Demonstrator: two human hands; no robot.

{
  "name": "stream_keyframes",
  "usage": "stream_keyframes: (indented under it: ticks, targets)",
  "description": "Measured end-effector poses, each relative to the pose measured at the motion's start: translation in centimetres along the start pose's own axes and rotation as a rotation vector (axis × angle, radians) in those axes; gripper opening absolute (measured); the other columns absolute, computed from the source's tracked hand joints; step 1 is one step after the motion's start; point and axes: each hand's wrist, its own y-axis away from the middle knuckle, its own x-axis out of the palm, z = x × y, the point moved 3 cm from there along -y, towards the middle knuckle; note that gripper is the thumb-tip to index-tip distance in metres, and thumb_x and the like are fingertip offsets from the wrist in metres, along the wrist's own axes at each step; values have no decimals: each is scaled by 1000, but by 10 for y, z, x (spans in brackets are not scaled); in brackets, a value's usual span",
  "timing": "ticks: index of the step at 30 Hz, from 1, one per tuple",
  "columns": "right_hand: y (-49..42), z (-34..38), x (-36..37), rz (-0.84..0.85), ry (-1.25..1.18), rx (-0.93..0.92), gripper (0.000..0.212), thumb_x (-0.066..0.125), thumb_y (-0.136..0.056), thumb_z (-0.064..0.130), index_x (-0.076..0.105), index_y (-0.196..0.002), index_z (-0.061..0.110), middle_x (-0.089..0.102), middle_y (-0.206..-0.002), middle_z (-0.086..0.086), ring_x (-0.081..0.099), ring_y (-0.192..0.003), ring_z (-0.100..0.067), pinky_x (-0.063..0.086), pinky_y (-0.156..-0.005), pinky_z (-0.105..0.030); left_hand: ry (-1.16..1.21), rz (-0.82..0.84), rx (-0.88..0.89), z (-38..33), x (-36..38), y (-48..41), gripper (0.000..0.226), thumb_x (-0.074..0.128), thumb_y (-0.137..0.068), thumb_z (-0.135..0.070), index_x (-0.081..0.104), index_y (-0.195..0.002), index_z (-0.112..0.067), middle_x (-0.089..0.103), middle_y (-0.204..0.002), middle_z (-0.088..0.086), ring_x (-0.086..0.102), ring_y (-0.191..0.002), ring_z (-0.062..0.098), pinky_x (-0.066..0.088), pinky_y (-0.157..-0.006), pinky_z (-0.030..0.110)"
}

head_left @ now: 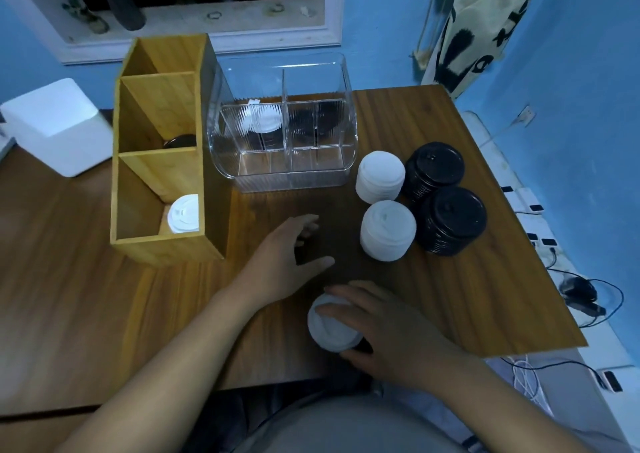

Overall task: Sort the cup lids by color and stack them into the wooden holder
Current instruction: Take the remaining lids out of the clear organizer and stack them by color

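Lids (327,331) under right grip (391,328) are being clasped; squeezing evenly is advisable while spread left grip (284,262) is hovering beside.

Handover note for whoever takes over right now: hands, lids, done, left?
Left hand: curved over the table, dark patch beneath; grip unclear.
Right hand: grips the near white lids at the table's front.
Done: wooden holder has a white lid in the near slot, a black lid in the middle.
Left: held lids, plus two white stacks and two black stacks on the right.
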Motion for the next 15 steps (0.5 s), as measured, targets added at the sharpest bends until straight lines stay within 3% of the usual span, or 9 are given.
stream_keyframes:
  ticks: [5,8,10,12,15]
  targets:
    - [15,-10,-12,-15,-109,75,81,71,-86,38,22,-150,49,24,-153,30,14,-141,10,24,-111,-15,-55,74,-4,-7,9,-7,78,79,-83,-48,42,-150,-31,52,-140,-15,47,-125,0,44,-106,27]
    - [29,-18,-18,-26,-137,92,83,71,-84,32,24,-151,48,17,-157,31,9,-147,9,22,-115,-17,-53,118,-5,-13,17,-17,80,79,-83,-48,38,-151,-34,48,-147,-13,46,-131,4,43,-109,31]
    - [32,-17,-18,-54,-105,110,84,71,-81,47,25,-152,45,11,-161,27,8,-149,4,22,-115,-19,-31,132,-1,-17,21,-23,81,78,-83,-49,38,-152,-33,47,-149,-12,46,-133,6,44,-109,32]
    - [30,-14,-16,-124,-56,154,85,66,-79,63,27,-152,43,18,-160,23,17,-146,1,32,-113,-26,1,134,-3,-19,24,-29,83,79,-83,-49,37,-152,-33,46,-151,-11,46,-134,7,44,-109,33]
    - [27,-10,-10,-159,-65,171,75,64,-82,60,35,-147,37,36,-146,19,27,-137,-1,42,-108,-32,30,157,-7,-21,30,-35,87,81,-81,-49,36,-153,-32,43,-155,-9,44,-137,9,43,-112,37]
